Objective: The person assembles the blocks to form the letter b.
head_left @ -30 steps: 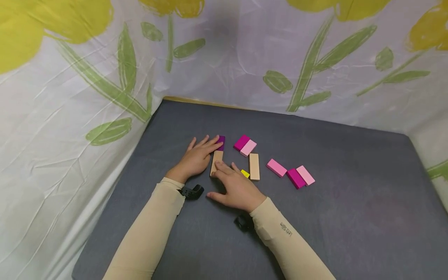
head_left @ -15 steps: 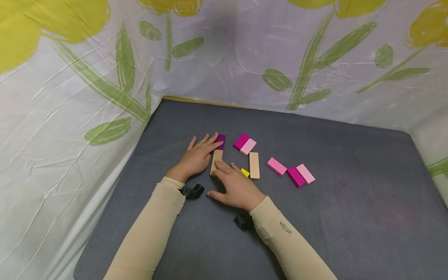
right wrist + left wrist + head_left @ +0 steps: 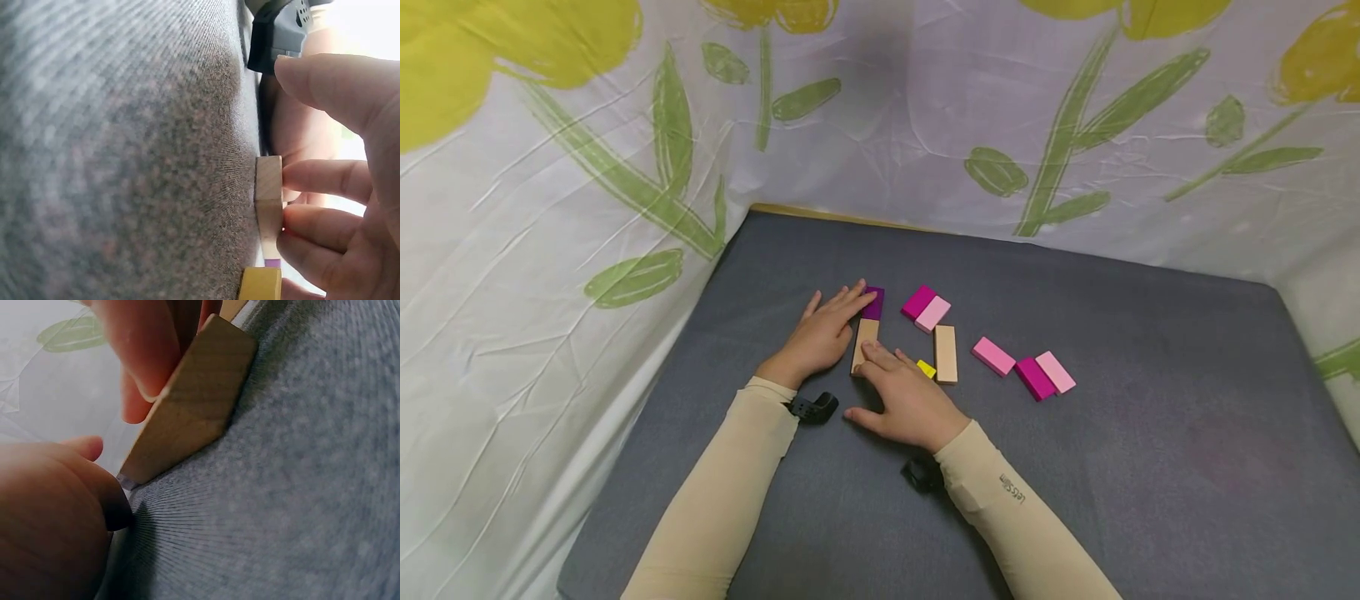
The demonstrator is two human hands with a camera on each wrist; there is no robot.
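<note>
My left hand point(image 3: 817, 337) lies flat with its fingers spread, the fingertips at the purple block point(image 3: 873, 304). Directly below the purple block, end to end with it, is a plain wooden block point(image 3: 865, 340). Fingertips of my right hand point(image 3: 912, 402) rest on this wooden block's near end, with the thumb held out to the side. Half hidden under the right hand is a yellow block point(image 3: 927, 368), also seen low in the right wrist view. Next to the yellow one stands a second plain wooden block point(image 3: 946, 354).
Beyond the wooden blocks lie a magenta block point(image 3: 917, 301) and a light pink block point(image 3: 933, 313), touching. Farther right are a pink block point(image 3: 993, 356), another magenta block point(image 3: 1034, 379) and a pale pink block point(image 3: 1056, 372). A flower-printed curtain borders the dark table point(image 3: 1150, 475).
My left fingers have shifted slightly farther up on the purple block, so more of it shows. The right hand and the other blocks stay in place.
</note>
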